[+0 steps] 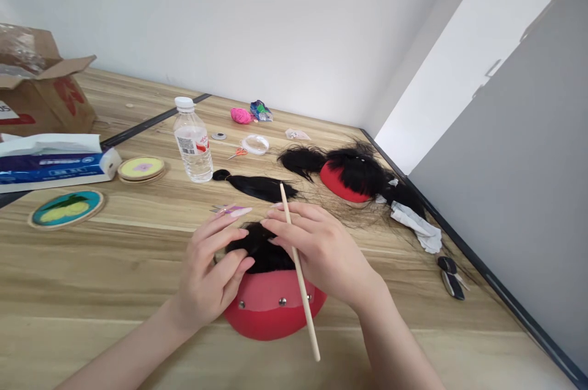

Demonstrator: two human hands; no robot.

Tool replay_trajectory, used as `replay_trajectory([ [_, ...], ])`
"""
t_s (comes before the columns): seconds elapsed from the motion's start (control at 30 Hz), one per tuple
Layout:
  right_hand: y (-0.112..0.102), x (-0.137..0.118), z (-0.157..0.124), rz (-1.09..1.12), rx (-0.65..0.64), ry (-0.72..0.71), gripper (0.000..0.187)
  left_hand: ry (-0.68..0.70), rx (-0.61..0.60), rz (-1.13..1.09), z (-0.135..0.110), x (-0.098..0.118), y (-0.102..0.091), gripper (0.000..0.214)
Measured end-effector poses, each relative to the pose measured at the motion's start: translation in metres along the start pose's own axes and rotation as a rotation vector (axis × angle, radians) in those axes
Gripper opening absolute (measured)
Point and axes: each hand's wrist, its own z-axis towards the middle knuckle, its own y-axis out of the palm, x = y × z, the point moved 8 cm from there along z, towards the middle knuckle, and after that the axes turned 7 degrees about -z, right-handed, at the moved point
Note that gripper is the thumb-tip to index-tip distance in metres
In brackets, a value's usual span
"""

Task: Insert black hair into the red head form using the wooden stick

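Hands, two, bare, over a red form. Left hand (215,267): fingers bent, thumb and fingertips at the left side of the hair (264,258); whether strands are pinched cannot be told. Right hand (316,246): grasping a stick (304,295), fingertips at the hair's right side.

Stick: pale, slender; long axis slanting from a far tip beyond the right fingers to a near end lower right, crossing above the form's right half. Left hand apart from it.

Hair: black tuft, directly between the hands, neither clearly nearer; its near edge meets the strip (260,294). Strip: pink, three pins (282,302) visible. Form (271,326): red, rounded, on the surface (151,273).

Beyond the hands: purple item (231,209), partly hidden; black hank (257,187), lying left to right; bottle (193,151), upright; scissors (239,152), beside a clear ring (255,144); pink yarn (241,115), beside a packet (261,111).

Right: second form (340,185), red, haired; tissue (420,231); black clips (452,280).

Left: blue hoop (68,207); yellow hoop (141,167); tissue pack (55,166); open box (68,96).
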Motion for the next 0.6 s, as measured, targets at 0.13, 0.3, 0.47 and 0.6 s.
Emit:
replay_trajectory([
  [0.13,0.0,-0.01,0.0,0.051,-0.007,-0.044,0.026,-0.112,-0.003,-0.063,0.002,-0.006,0.0,0.015],
  [0.3,-0.001,-0.029,0.003,0.037,0.077,-0.181,0.027,-0.062,0.013,-0.074,0.002,-0.004,-0.001,0.019],
  [0.47,-0.008,-0.026,0.002,0.055,0.133,-0.186,0.029,0.02,0.018,-0.053,-0.004,0.0,-0.003,0.024],
  [0.6,-0.013,-0.024,0.002,0.059,0.112,-0.169,0.027,0.038,-0.001,-0.069,-0.009,-0.001,-0.001,0.021],
])
